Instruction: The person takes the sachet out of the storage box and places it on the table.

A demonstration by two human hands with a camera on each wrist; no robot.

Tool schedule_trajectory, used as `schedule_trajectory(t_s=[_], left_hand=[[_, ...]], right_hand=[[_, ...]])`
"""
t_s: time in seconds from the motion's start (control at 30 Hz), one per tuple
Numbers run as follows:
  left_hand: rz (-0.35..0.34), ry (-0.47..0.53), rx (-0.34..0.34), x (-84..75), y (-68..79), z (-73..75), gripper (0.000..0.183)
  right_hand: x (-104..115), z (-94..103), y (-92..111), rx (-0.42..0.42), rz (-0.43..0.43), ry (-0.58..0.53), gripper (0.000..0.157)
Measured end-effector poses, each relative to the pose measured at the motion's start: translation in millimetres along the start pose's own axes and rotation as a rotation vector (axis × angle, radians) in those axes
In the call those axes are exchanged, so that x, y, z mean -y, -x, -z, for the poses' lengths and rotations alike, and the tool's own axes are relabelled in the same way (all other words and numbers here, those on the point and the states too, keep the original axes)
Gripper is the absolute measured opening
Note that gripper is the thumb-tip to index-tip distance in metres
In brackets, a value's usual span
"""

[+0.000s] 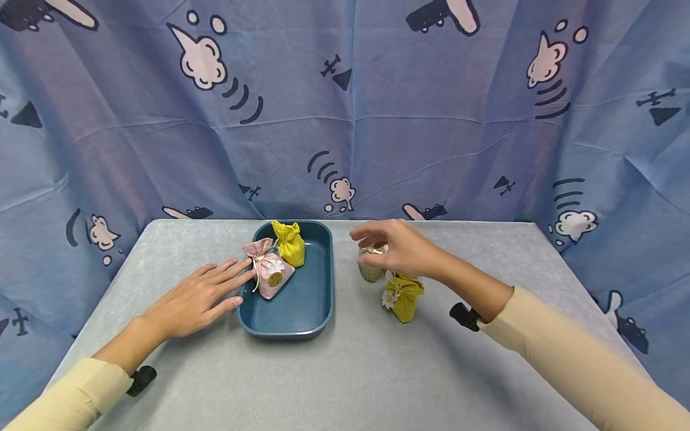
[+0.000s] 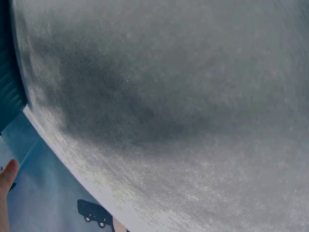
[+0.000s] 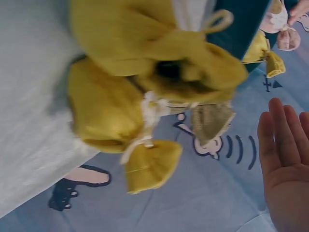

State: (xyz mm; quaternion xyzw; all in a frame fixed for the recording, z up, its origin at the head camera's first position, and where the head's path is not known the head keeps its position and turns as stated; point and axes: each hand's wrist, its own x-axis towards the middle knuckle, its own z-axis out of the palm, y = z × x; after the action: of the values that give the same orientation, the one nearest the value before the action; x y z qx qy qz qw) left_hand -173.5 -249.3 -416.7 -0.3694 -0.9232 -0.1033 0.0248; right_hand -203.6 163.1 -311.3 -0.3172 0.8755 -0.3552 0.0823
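Observation:
A blue tray (image 1: pixel 318 326) holds a pink pouch (image 1: pixel 269 287) with a white flower and a bright yellow pouch (image 1: pixel 293 248). My left hand (image 1: pixel 196 296) reaches over the tray's left rim, fingers extended, fingertips right at the pink pouch. Over a beige-green pouch (image 1: pixel 371 272) on the table is my right hand (image 1: pixel 401 248), fingers spread apart from thumb and partly covering it. Just nearer lies a mustard-yellow pouch (image 1: pixel 404 302) with a small flower. In the right wrist view, straight fingers (image 3: pixel 285 137) show beside two yellow pouches (image 3: pixel 104 108), holding nothing.
The grey table (image 1: pixel 345 383) ends at a blue printed curtain (image 1: pixel 345 120) behind. Each wrist carries a small black camera, such as the right one (image 1: pixel 465 316). The left wrist view shows mostly table surface (image 2: pixel 193 96), with the tray's wall (image 2: pixel 9 72) at its edge.

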Motion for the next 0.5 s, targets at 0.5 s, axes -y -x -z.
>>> schedule_trajectory(t_s=[0.5], left_hand=[[0.004,0.006,0.006,0.5,0.3,-0.4,0.058]], right_hand=[[23,-16.4,-48,0.021,0.002,-0.048,0.050]])
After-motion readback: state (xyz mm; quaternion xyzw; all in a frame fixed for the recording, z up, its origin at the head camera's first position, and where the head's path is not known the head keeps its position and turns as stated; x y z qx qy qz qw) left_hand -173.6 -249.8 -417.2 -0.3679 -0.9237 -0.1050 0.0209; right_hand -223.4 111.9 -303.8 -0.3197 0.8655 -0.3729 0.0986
